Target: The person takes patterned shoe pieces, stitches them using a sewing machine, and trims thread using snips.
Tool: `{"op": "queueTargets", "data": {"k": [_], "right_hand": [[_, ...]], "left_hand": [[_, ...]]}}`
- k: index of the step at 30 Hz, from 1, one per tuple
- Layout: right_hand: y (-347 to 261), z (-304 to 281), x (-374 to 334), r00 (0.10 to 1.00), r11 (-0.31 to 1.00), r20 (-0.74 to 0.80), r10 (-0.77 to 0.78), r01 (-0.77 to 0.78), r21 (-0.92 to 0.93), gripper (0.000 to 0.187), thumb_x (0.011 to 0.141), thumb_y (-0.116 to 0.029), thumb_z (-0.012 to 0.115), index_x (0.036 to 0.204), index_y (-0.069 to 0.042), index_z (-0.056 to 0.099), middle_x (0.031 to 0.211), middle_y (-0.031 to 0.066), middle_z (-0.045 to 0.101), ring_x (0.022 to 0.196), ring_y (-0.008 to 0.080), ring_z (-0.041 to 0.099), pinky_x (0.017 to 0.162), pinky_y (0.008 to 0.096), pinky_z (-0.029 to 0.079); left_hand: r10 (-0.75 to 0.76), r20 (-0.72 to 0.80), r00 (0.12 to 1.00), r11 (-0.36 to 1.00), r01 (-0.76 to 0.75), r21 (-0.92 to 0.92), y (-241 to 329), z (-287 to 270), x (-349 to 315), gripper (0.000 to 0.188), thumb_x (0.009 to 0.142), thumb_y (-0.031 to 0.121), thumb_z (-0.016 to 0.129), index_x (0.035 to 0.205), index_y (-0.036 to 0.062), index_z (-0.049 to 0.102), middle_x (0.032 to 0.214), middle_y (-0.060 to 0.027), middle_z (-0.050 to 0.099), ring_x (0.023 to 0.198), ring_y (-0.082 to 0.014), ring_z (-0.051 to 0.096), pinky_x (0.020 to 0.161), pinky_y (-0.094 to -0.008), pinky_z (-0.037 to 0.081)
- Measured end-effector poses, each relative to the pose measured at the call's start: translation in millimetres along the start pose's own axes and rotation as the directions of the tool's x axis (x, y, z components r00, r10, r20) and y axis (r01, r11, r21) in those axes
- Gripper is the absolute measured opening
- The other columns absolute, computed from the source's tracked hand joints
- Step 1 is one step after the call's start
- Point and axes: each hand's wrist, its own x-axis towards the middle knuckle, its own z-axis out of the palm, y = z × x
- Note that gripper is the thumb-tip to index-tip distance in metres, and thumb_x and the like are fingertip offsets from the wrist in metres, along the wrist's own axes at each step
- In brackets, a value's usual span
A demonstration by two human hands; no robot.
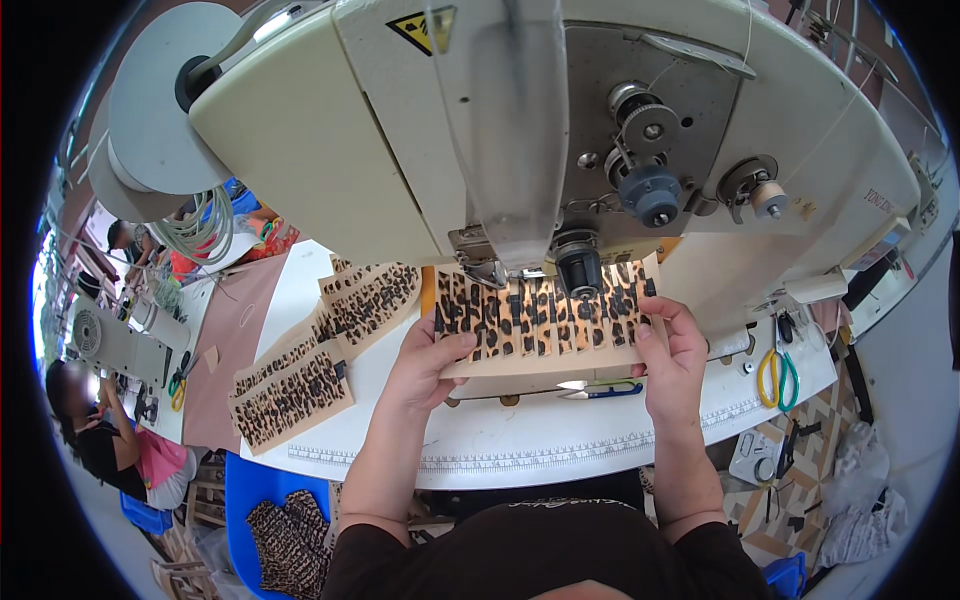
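Both my hands hold a tan backing sheet with a row of leopard-print fabric strips (545, 320) on it, under the head of a sewing machine (400, 130). My left hand (428, 365) pinches the left edge, thumb on top. On the right edge my right hand (672, 345) grips in the same way, its thumb pressing the front. The far edge of the sheet lies beneath the needle area and is partly hidden by the machine. To the left, more leopard-print pieces on tan backing (292, 395) overlap on the white table (440, 425).
Thread snips (600, 389) lie just in front of the sheet. Scissors with yellow and green handles (777, 375) rest at the right. A ruler strip (540, 455) runs along the near edge. Below left, a blue bin (245, 500) holds leopard-print fabric. Another person (110, 440) sits far left.
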Motion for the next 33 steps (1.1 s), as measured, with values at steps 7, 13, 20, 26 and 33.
{"op": "queueTargets", "data": {"k": [7,13,20,26,33], "right_hand": [[6.8,1.5,21.8,0.999,0.999,0.031,-0.022,0.021,0.024,0.020,0.083,-0.005,0.050,0.103,-0.003,0.051,0.078,0.0004,0.057,0.055,0.0017,0.046,0.044,0.0151,0.036],[6.1,6.2,36.3,0.998,0.999,0.045,-0.048,0.047,0.022,0.018,0.083,-0.006,0.050,0.101,-0.004,0.051,0.074,0.0000,0.056,0.054,0.0015,0.045,0.044,0.0153,0.035],[9.1,15.6,55.1,0.999,0.999,0.008,-0.036,0.036,-0.019,0.016,0.083,-0.007,0.049,0.098,-0.005,0.049,0.074,-0.0008,0.056,0.056,0.0016,0.046,0.045,0.0154,0.035],[18.2,13.1,65.9,0.961,0.920,-0.021,-0.277,0.259,-0.295,0.014,0.081,-0.005,0.048,0.095,-0.004,0.050,0.082,0.0017,0.055,0.067,0.0060,0.048,0.055,0.0217,0.039],[-1.3,32.7,45.4,0.569,0.236,0.342,-0.748,0.709,-0.664,0.012,0.074,-0.004,0.057,0.086,-0.005,0.054,0.082,0.0071,0.049,0.081,0.0263,0.046,0.070,0.0350,0.041]], "left_hand": [[0.035,-0.059,0.998,0.996,-0.029,0.088,9.7,1.0,16.4,0.025,0.075,0.001,0.057,0.100,0.0018,0.053,0.077,-0.0073,0.061,0.050,-0.0079,0.052,0.036,-0.0184,0.036],[0.069,0.036,0.997,0.996,-0.071,0.055,13.4,-8.7,32.1,0.018,0.076,0.000,0.056,0.094,0.0021,0.056,0.080,-0.0078,0.062,0.054,-0.0087,0.054,0.038,-0.0190,0.037],[0.058,-0.008,0.998,0.997,-0.057,0.060,19.0,-17.7,49.7,0.014,0.078,0.003,0.054,0.092,0.0039,0.057,0.081,-0.0072,0.061,0.059,-0.0118,0.057,0.042,-0.0220,0.041],[0.057,-0.158,0.986,0.998,-0.051,0.041,26.9,-6.7,59.5,0.025,0.082,0.001,0.042,0.106,-0.0034,0.045,0.102,-0.0150,0.054,0.094,-0.0243,0.056,0.082,-0.0386,0.047],[0.120,-0.168,0.978,0.991,-0.106,0.087,27.0,-7.7,56.5,0.023,0.082,-0.002,0.042,0.104,-0.0061,0.047,0.099,-0.0157,0.056,0.089,-0.0249,0.058,0.080,-0.0365,0.049]]}}
